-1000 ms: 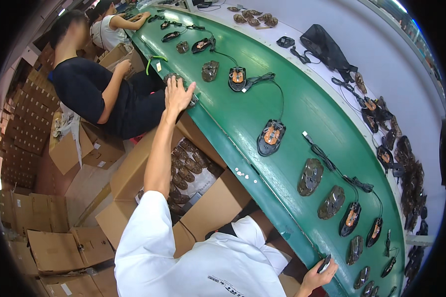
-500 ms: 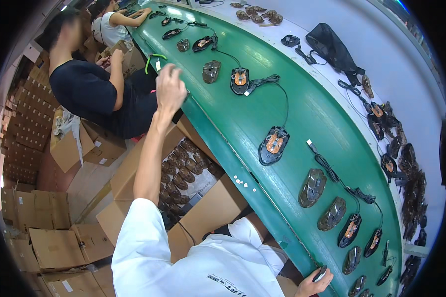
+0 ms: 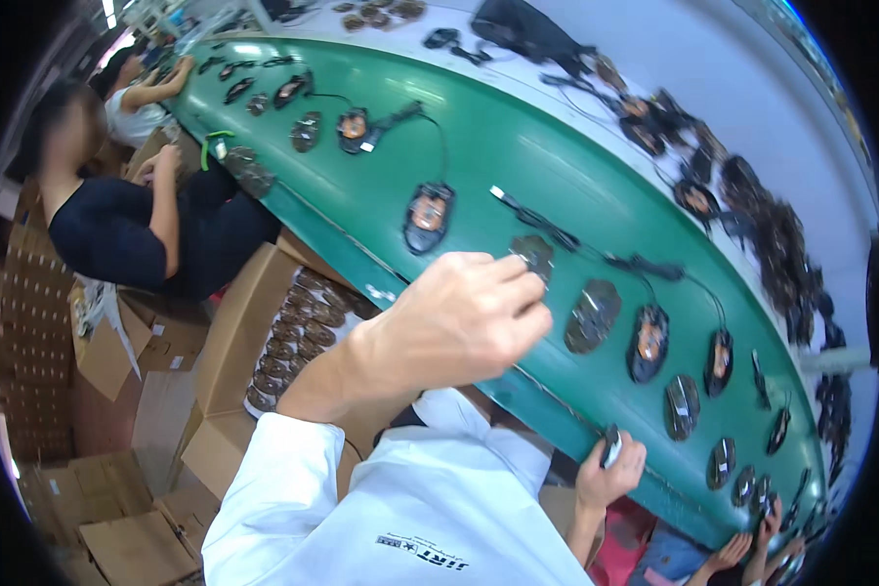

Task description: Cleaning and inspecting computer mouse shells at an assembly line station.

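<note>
A: Head view: how to read the step in hand?

B: Probably as taking up the near shell [image 3: 534, 256] with the left grip [image 3: 464, 313], out over the green surface [image 3: 498, 146].

A: And the shell, relative to that grip?

B: Right at the curled fingers, toward the upper right in view, lower part hidden behind them. Just beside the second shell [image 3: 593, 317], well apart from the opened mouse [image 3: 429, 215]. Cannot tell whether touching the fingers or only lined up behind them.

A: Left grip closed?

B: Curled, but with fingertips out of sight. Cannot tell whether holding the shell or nothing.

A: And the right grip [image 3: 610, 469]?

B: Closed around a small dark item [image 3: 611, 446] by the near edge, well apart from the shell.

A: Next move?

B: Would call, as a judgement, for a pinch across the shell's sides, then a lift clear of the cable [image 3: 540, 221] just beyond.
</note>
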Tool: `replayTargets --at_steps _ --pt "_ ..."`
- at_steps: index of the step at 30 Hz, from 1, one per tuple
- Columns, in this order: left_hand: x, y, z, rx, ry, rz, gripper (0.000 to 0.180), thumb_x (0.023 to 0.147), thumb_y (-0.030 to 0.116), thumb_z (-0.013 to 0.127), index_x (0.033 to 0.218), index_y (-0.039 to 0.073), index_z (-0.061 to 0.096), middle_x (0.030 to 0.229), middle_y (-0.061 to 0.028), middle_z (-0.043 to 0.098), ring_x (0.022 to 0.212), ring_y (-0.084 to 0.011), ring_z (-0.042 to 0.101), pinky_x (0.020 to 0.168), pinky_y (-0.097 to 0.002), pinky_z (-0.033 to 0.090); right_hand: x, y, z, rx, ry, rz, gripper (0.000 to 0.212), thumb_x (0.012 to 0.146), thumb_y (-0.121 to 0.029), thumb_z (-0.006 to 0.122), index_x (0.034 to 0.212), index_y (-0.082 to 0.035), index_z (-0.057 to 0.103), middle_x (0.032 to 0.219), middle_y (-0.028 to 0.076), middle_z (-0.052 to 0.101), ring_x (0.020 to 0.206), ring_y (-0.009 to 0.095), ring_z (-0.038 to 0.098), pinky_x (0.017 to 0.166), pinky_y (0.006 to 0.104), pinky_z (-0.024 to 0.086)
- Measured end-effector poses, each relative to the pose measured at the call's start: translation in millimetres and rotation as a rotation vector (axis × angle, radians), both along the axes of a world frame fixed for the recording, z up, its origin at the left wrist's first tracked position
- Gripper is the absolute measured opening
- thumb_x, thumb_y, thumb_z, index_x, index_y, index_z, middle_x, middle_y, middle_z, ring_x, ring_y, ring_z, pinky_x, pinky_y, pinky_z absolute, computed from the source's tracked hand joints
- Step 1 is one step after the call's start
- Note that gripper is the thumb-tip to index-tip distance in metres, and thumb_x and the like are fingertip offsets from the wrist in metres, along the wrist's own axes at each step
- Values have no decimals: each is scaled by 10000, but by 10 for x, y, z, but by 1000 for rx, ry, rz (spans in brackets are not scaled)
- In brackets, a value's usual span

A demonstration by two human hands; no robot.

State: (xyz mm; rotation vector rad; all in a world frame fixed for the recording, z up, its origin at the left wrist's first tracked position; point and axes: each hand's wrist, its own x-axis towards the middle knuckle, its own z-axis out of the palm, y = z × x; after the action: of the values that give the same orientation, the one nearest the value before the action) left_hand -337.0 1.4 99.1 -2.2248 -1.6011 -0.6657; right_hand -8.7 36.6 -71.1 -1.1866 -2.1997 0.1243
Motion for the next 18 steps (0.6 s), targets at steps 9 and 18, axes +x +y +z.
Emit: replayTargets --at_steps 9,18 --pt "1573 185 386 -100 -275 -739 128 620 143 661 721 82 611 732 -105 525 637 -202 434 654 -381 479 -104 41 -138 25 28 -48 436 595 -44 705 1023 -101 642 855 70 551 733 266 516 673 367 450" --pt "2043 205 441 -147 -195 -776 75 649 103 642 696 69 596 717 -94 516 652 -216 431 613 -362 429 -117 35 -86 63 37 -53 412 626 -24 714 1026 -80 628 848 70 548 697 253 486 650 367 429"
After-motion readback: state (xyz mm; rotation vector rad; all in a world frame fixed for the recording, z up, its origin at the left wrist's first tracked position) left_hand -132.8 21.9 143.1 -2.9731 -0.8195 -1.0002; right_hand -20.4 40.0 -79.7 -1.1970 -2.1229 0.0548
